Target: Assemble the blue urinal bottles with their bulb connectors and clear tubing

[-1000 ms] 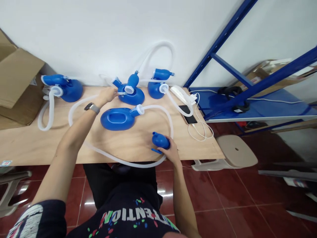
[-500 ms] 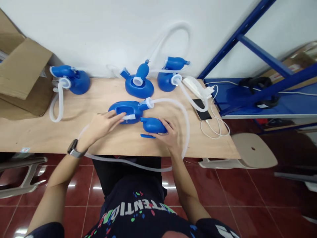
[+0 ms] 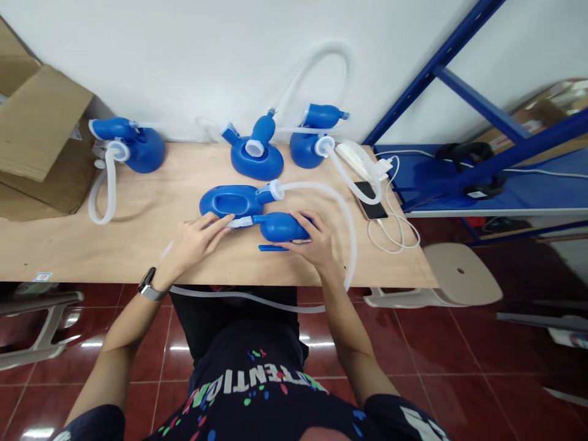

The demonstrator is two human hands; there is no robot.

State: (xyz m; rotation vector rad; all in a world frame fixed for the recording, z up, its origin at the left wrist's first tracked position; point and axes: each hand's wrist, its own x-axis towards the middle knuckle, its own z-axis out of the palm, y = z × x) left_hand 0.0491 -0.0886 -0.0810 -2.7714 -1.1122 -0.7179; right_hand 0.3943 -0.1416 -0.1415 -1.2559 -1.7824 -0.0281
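My right hand (image 3: 316,239) is wrapped round the wide end of a blue plastic funnel-like cup (image 3: 281,226), its narrow neck pointing left. Between the fingertips of my left hand (image 3: 202,237) is a whitish tube connector (image 3: 242,222), its end meeting the cup's neck; whether it is pushed on cannot be seen. Beneath the cup lies a flat blue strip (image 3: 272,248). Just behind both hands a blue urinal bottle (image 3: 229,201) rests on its side, a translucent hose (image 3: 342,205) running from its capped mouth, looping right and hanging past the table's front edge.
Along the wall stand similar blue bottles with cups and hoses: a left one (image 3: 146,150), a middle one (image 3: 257,162) and a right one (image 3: 305,150). A cardboard box (image 3: 46,135) is at far left. A phone (image 3: 371,202), power strip (image 3: 358,160) and cables lie right, beside a blue rack (image 3: 487,101).
My left hand has moved right and toward me with the connector, bringing it from over the bottle to the cup's neck. The cup has shifted slightly left and away from me.
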